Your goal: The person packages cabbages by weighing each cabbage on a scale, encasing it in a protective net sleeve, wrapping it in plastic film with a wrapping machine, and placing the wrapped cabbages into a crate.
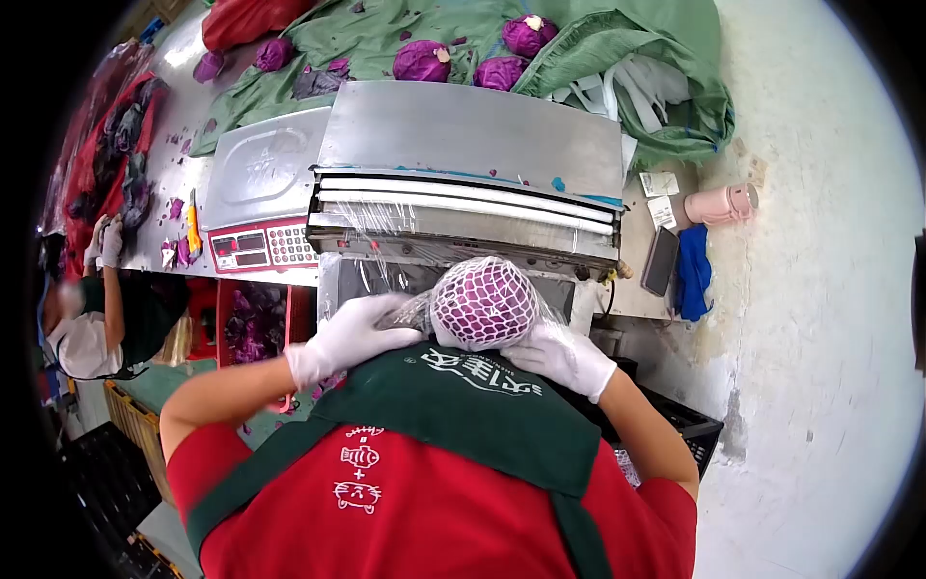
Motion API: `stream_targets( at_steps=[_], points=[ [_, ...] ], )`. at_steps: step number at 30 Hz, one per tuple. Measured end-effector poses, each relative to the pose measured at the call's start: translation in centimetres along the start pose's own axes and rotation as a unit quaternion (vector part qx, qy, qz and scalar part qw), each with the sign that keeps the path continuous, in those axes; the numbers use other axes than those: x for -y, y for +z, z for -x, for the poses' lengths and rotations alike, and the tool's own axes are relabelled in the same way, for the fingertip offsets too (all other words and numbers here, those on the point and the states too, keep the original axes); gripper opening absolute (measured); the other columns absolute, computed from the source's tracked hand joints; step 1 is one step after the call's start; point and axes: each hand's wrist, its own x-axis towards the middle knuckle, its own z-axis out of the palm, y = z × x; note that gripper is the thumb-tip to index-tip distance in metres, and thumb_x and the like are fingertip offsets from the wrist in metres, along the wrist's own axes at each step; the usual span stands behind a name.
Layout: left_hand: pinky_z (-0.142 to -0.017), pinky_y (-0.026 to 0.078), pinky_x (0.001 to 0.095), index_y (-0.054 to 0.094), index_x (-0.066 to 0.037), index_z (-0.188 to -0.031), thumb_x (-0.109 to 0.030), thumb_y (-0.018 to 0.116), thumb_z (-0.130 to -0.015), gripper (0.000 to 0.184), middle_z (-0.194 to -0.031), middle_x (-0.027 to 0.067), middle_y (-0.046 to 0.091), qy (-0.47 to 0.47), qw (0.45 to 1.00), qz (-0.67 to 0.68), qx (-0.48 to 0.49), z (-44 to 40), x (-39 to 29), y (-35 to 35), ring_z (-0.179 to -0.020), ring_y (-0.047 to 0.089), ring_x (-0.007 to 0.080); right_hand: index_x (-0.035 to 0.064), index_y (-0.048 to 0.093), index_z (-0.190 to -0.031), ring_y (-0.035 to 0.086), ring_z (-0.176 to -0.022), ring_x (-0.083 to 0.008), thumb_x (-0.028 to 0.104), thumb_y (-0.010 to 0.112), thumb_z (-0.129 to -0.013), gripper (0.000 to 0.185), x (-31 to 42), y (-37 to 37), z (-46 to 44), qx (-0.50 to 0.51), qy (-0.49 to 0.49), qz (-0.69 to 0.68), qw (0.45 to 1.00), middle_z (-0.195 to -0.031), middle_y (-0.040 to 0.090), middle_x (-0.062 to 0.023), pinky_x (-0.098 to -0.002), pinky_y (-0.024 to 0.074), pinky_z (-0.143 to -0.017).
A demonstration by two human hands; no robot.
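A purple cabbage [485, 302] in a white foam net rests close against my dark green apron, between my two gloved hands. Clear plastic film [410, 311] spreads from both sides of it. My left hand [359, 338], in a white glove, grips the gathered film at the cabbage's left side. On the right side my right hand [564, 359], also gloved, has its fingers closed on the film by the cabbage's lower edge. Just beyond stands the wrapping machine [463, 207] with white rollers, and loose film hangs from its left part.
A red scale [262, 246] stands left of the machine, near a yellow knife [194, 224]. Bare cabbages [422, 61] lie on green cloth behind. At right are a phone [660, 261], a blue cloth [694, 273] and a pink cup [721, 204]. A co-worker [92, 333] works far left.
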Motion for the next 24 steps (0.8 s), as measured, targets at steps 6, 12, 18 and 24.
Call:
stream_targets(
  at_steps=[6,12,18,24],
  points=[
    [-0.062,0.043,0.0238,0.059,-0.002,-0.094,-0.025,0.049,-0.098,0.025,-0.071,-0.0007,0.06,0.088,0.963,0.073,-0.244,1.3,4.6,2.5,-0.063,0.052,0.0098,0.001,0.052,-0.119,0.06,-0.094,-0.0177,0.03,0.049,-0.097,0.036,-3.4,1.1,2.3,-0.183,-0.258,0.413,0.854,-0.104,0.062,-0.0104,-0.031,0.0477,-0.085],
    [-0.046,0.023,0.0199,0.052,-0.015,-0.083,-0.036,0.051,-0.097,0.025,-0.06,-0.0094,0.038,-0.074,0.842,0.463,-0.267,0.1,0.2,3.2,-0.05,0.029,0.0021,0.0055,0.054,-0.086,0.039,-0.048,-0.007,0.031,0.049,-0.098,0.029,-2.1,-0.4,2.6,-0.22,-0.228,0.02,0.948,-0.057,0.041,0.0035,-0.0223,0.0338,-0.047],
    [-0.055,0.04,0.026,0.06,-0.007,-0.09,-0.028,0.048,-0.097,0.024,-0.075,0.0019,0.059,-0.281,0.815,0.462,-0.208,5.5,5.4,7.5,-0.059,0.049,0.0113,0.0094,0.052,-0.083,0.029,-0.043,-0.0061,0.037,0.051,-0.096,0.03,-5.9,-5.5,2.6,-0.306,0.017,0.056,0.95,-0.054,0.035,0.0062,-0.0226,0.026,-0.041],
    [-0.086,0.048,0.0294,0.061,-0.002,-0.112,-0.019,0.057,-0.091,0.028,-0.107,0.0059,0.064,-0.168,0.872,0.459,0.003,-3.2,12.7,14.4,-0.098,0.059,0.013,0.0074,0.061,-0.109,0.059,-0.081,-0.0217,0.027,0.043,-0.096,0.029,-14.3,-11.3,-9.4,-0.168,-0.104,0.451,0.87,-0.092,0.063,-0.0087,-0.0339,0.0465,-0.073]
  ],
)
